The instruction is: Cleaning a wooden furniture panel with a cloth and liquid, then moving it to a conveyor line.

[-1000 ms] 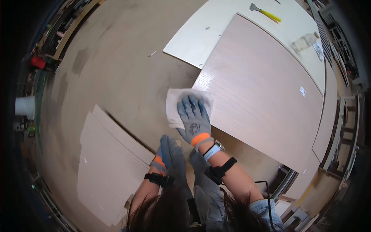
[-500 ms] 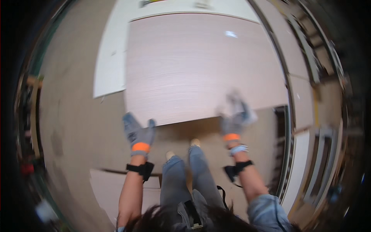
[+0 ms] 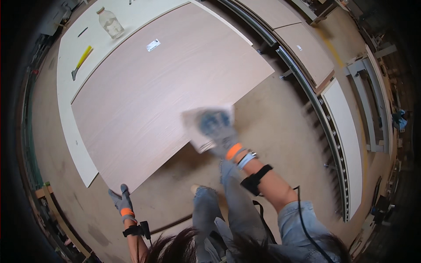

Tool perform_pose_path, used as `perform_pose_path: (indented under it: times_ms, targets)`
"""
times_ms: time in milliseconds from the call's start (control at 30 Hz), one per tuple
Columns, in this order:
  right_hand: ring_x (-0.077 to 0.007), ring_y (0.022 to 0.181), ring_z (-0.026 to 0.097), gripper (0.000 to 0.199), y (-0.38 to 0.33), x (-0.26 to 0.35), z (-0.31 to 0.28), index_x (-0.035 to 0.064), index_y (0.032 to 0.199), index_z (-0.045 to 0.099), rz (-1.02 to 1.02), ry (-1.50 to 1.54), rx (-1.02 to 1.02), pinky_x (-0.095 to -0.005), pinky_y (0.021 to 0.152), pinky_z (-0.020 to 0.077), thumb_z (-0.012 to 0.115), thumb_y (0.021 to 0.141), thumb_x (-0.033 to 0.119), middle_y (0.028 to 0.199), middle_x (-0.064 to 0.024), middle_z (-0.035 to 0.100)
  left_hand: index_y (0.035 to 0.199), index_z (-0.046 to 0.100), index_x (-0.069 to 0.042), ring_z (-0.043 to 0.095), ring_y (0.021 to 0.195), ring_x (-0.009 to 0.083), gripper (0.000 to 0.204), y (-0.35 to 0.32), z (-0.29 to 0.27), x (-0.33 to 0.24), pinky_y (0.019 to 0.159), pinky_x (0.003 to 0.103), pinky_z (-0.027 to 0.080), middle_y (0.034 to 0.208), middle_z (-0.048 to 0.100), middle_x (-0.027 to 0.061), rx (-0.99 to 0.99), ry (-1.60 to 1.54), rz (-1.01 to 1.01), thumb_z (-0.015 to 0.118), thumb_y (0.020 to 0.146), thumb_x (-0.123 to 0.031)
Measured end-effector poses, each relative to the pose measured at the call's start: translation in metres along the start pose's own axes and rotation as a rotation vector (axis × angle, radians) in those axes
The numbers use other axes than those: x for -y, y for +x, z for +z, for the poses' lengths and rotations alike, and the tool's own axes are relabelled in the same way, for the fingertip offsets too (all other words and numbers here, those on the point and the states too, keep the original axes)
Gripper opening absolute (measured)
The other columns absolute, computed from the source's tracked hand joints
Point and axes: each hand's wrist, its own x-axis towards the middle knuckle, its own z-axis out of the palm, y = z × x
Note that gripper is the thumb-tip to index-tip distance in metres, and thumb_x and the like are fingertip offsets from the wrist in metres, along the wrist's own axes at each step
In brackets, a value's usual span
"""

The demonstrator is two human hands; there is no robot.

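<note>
While the right hand (image 3: 215,128) grips a white sheet (image 3: 206,127), the left hand (image 3: 121,199), fingers wide, rests at the wood panel's (image 3: 166,83) 7 o'clock corner; bottle (image 3: 109,24) and yellow scraper (image 3: 81,61) lie at 11 o'clock.

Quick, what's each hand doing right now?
Left hand: gloved, fingers resting at the corner of the wood panel; grip cannot be told.
Right hand: gloved, holding a pale sheet against the panel's edge, blurred.

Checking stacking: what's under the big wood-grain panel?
The wood-grain panel lies on a larger pale board, visible along its far and left edges. The rest underneath is covered; the near corner overhangs the floor.
</note>
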Motion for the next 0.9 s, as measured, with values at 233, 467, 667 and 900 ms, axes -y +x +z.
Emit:
perform_pose_path:
  times_ms: [233, 467, 667, 900]
  targets:
    - [-0.0331, 0.128, 0.037, 0.052, -0.01, -0.256, -0.058, 0.0044, 0.129, 0.049, 0.48, -0.069, -0.386, -0.0448, 0.11, 0.0233, 0.053, 0.085, 0.032, 0.134, -0.0156, 0.046, 0.141, 0.024, 0.005, 0.029, 0.134, 0.0334, 0.085, -0.003, 0.0, -0.031, 0.111, 0.039, 0.023, 0.144, 0.032, 0.0234, -0.034, 0.312, -0.048, 0.059, 0.085, -0.048]
    - [-0.0195, 0.116, 0.048, 0.05, -0.017, -0.327, -0.117, 0.0033, 0.135, 0.041, 0.935, 1.585, -1.002, -0.0325, 0.1, 0.0393, 0.048, 0.096, 0.034, 0.13, -0.0099, 0.048, 0.14, 0.03, 0.003, 0.025, 0.135, 0.037, 0.081, -0.039, 0.083, -0.239, 0.11, 0.044, 0.022, 0.145, 0.028, 0.0246, -0.025, 0.589, 0.442, 0.058, 0.084, -0.05]
    - [-0.034, 0.116, 0.047, 0.045, 0.002, -0.199, -0.069, -0.0024, 0.126, 0.045, 0.721, 0.549, -0.733, -0.0409, 0.101, 0.036, 0.058, 0.087, 0.017, 0.124, -0.0203, 0.05, 0.147, 0.009, -0.001, 0.003, 0.141, 0.0387, 0.09, -0.06, 0.165, -0.312, 0.112, 0.053, 0.006, 0.152, 0.007, 0.0227, 0.116, 0.774, 0.213, 0.04, 0.087, -0.062]
    - [-0.0303, 0.131, 0.033, 0.067, 0.03, -0.074, -0.067, 0.006, 0.138, 0.038, 0.135, 0.353, 0.142, -0.0435, 0.11, 0.0222, 0.045, 0.087, 0.049, 0.139, -0.0177, 0.04, 0.147, 0.008, -0.001, 0.003, 0.141, 0.0399, 0.089, -0.057, 0.163, -0.313, 0.112, 0.053, 0.006, 0.152, 0.004, 0.023, 0.174, 0.795, 0.217, 0.039, 0.087, -0.06]
